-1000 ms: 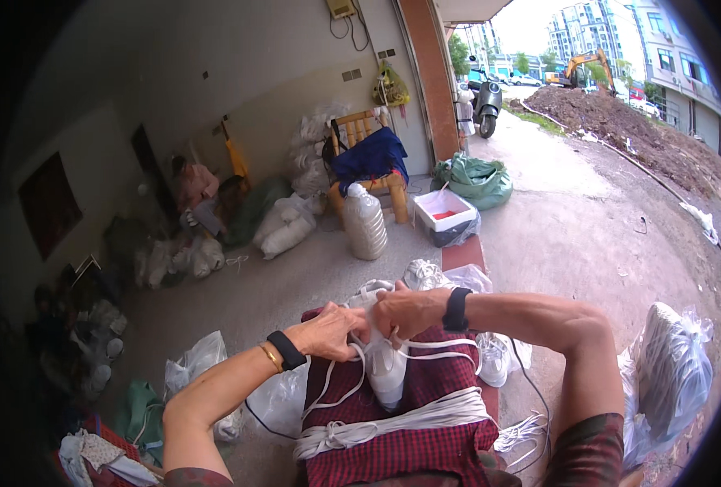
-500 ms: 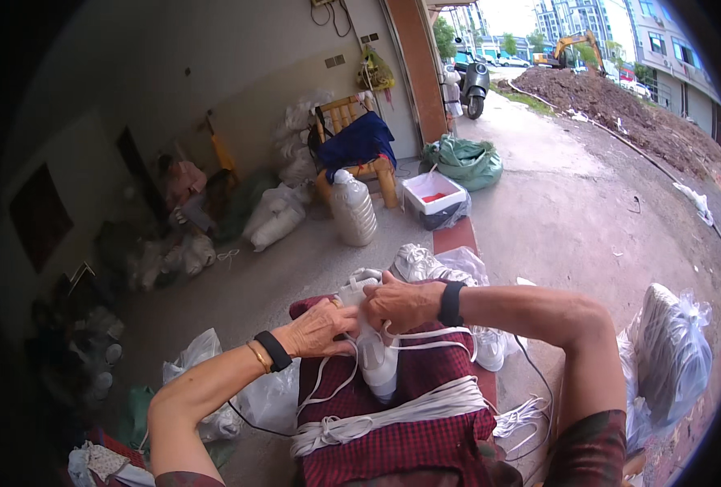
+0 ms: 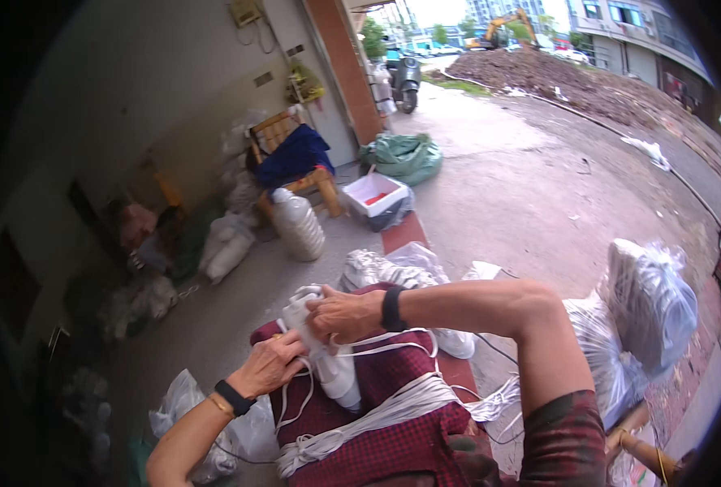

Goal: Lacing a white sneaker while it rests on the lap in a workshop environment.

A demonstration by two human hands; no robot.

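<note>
A white sneaker [image 3: 338, 380] lies on the dark red checked cloth over my lap, its toe toward me. My left hand [image 3: 269, 363] is closed at the shoe's left side, fingers against its opening, with a loose white shoelace [image 3: 306, 391] hanging below. My right hand [image 3: 343, 316] is curled over the upper near the lace holes, finger and thumb pinched on a lace; its exact grip is partly hidden. A lace strand trails right from the shoe. Across my lap stretches a bundle of white laces [image 3: 377, 418].
More white shoes [image 3: 381, 272] sit just beyond my lap. Bagged shoes [image 3: 649, 312] stand at right, plastic bags [image 3: 255, 426] at left. Farther off are a big plastic bottle [image 3: 298, 226], a white box [image 3: 374, 195], a green sack [image 3: 405, 157] and a bamboo chair [image 3: 324, 191]. Someone sits at far left.
The view has turned right, so the surroundings have shifted left in the picture. Both hands stay at the shoe; my left fingers have moved lower along its side.
</note>
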